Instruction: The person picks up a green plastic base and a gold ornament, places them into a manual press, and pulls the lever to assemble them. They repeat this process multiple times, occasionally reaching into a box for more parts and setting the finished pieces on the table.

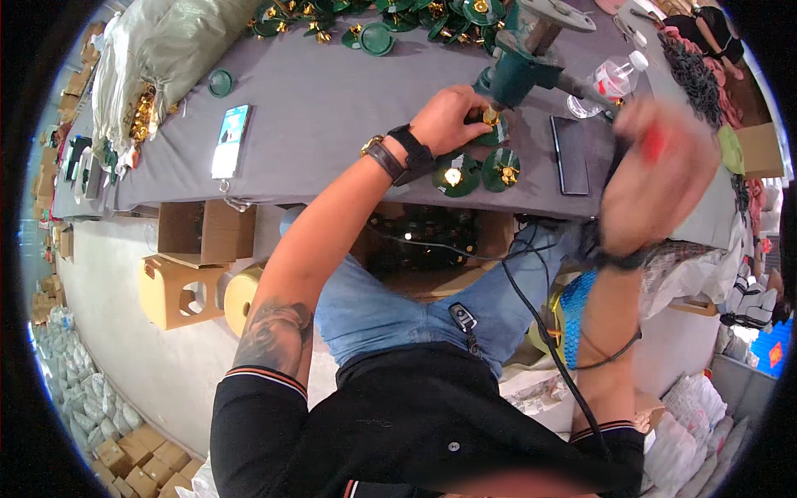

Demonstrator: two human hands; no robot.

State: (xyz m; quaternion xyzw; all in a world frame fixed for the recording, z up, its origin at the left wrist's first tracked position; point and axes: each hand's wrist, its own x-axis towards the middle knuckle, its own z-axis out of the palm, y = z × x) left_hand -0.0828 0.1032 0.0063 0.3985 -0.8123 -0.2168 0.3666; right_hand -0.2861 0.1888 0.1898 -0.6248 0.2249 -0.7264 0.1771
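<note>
My left hand (449, 121) is closed in a pinch on a green disc with a gold fitting (492, 121). That piece sits at the foot of a dark green hand press (515, 73). Two more green discs with gold centres, one on the left (455, 175) and one on the right (501, 169), lie just nearer to me on the grey cloth. On the right, my right hand (660, 178) is smeared by motion beside the end of the press lever (585, 90). A red patch shows on it; its fingers cannot be made out.
A dark phone (569, 155) and a plastic bottle (610, 83) stand near the press. Several green-and-gold pieces (378, 37) cover the far edge. At left are a lit phone (232, 141) and a pale sack (158, 62). Below hang black cables (531, 303); a carton (207, 232) stands underneath.
</note>
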